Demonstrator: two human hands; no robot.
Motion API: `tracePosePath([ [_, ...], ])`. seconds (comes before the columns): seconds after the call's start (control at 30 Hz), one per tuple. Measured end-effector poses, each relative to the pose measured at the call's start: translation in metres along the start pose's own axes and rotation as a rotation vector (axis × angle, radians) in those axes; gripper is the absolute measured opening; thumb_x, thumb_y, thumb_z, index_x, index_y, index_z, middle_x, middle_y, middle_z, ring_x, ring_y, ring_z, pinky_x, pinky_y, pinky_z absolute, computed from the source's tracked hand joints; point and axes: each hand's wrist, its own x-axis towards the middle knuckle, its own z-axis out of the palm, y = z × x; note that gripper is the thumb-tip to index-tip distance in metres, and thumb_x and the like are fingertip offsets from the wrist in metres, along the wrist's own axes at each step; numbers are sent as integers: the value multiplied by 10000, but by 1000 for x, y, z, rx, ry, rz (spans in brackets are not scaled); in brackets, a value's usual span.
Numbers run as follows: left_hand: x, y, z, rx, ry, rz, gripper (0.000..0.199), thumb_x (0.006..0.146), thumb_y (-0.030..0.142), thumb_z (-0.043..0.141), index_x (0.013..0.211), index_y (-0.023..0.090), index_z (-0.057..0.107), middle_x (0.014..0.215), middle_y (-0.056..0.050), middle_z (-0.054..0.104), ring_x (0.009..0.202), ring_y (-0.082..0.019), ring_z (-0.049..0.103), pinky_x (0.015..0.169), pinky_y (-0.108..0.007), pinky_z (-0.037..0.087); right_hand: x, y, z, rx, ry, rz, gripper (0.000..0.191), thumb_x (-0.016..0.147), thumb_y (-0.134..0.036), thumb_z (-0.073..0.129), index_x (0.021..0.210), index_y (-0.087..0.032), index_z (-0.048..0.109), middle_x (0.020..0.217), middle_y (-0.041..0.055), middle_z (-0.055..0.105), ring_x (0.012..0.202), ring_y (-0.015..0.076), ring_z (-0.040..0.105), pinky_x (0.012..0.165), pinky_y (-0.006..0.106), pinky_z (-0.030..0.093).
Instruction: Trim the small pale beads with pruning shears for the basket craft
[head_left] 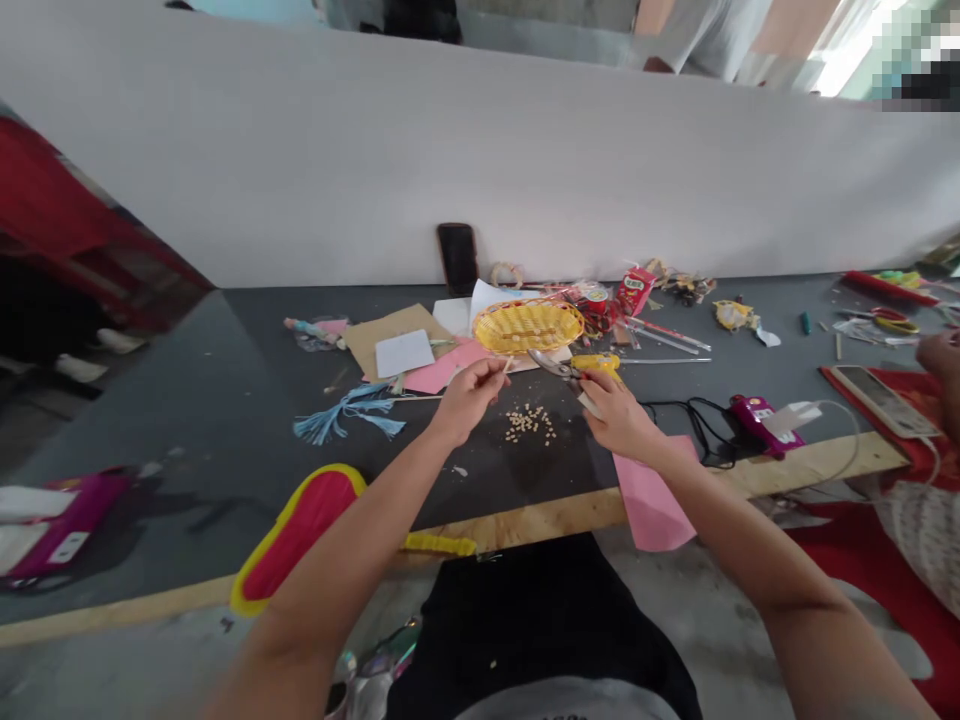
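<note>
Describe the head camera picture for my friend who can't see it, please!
A person's left hand holds a thin pale stick while their right hand grips what look like metal cutters. Between the forearms, tiny pale pieces lie scattered on a dark table. Beyond are a yellow woven basket and an upright phone.

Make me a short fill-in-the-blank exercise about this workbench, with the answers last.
Small pale bits lie ____ the left hand and the right hand.
Of these hands, the ____ one holds the metal-headed tool.
The woven basket is coloured ____.
The tassels are coloured ____.

Missing words: between; right; yellow; blue.
</note>
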Motion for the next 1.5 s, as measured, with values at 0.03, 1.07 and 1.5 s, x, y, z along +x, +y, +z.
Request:
tracePosePath([
  [0.03, -4, -1, -3, -106, 8, -13, 400, 794, 512, 712, 984, 162, 676, 798, -16, 660, 549, -89, 477, 542, -228, 393, 3, -6, 4, -41, -4, -5, 489, 847, -130, 509, 1331, -134, 578, 1499, 211, 495, 1333, 351, 508, 1067, 555, 461],
  [1.07, -22, -26, -18, -110, -28, -41, 355, 887, 527, 699, 800, 184, 664, 753, -24, 667, 625, -118, 546, 604, -244, 435, 23, -27, 39, -91, -56, -160, 479, 831, -131, 529, 1300, -194, 604, 1542, 152, 477, 1282, 316, 493, 1035, 475, 410],
  [1.5, -28, -23, -19, -83, -14, -48, 366, 880, 537, 702, 795, 181, 686, 750, -32, 678, 626, -121, 545, 608, -246, 435, 22, -29, 34, -73, -93, -149, 461, 852, -145, 514, 1301, -194, 606, 1567, 141, 446, 1299, 322, 470, 1045, 472, 405],
])
